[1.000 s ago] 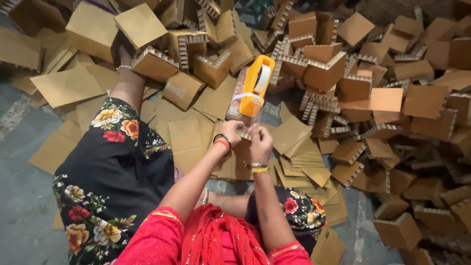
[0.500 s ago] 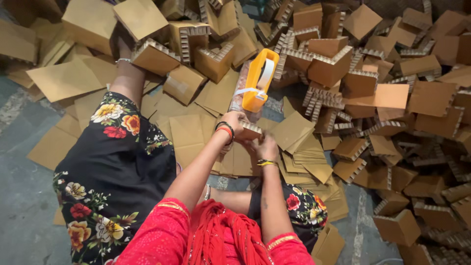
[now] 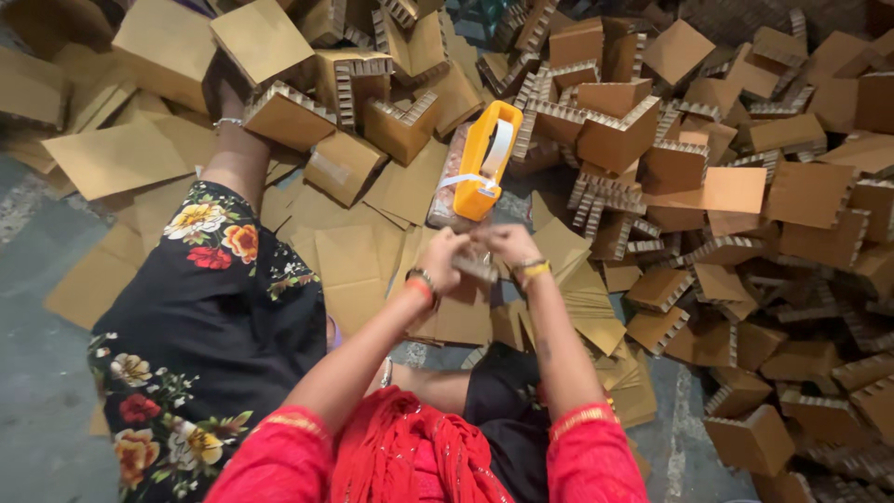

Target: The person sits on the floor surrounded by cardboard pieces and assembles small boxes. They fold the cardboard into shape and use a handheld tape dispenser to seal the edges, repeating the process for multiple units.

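My left hand [image 3: 443, 260] and my right hand [image 3: 507, 245] meet over my lap, both pinching a small cardboard piece [image 3: 479, 267] with a honeycomb edge. Just beyond them an orange tape dispenser [image 3: 486, 160] with a white strip of tape lies on a brownish block [image 3: 445, 183]. Both wrists wear bangles and the sleeves are red. My left leg [image 3: 237, 168], in black flowered cloth, stretches out to the left.
Flat cardboard sheets [image 3: 352, 270] lie on the grey floor [image 3: 37, 373] under and around my legs. Several folded honeycomb cardboard corner pieces [image 3: 610, 130] are heaped across the back and the whole right side.
My two hands have drawn closer together on the cardboard piece, a little nearer to my body. The dispenser has stayed where it was.
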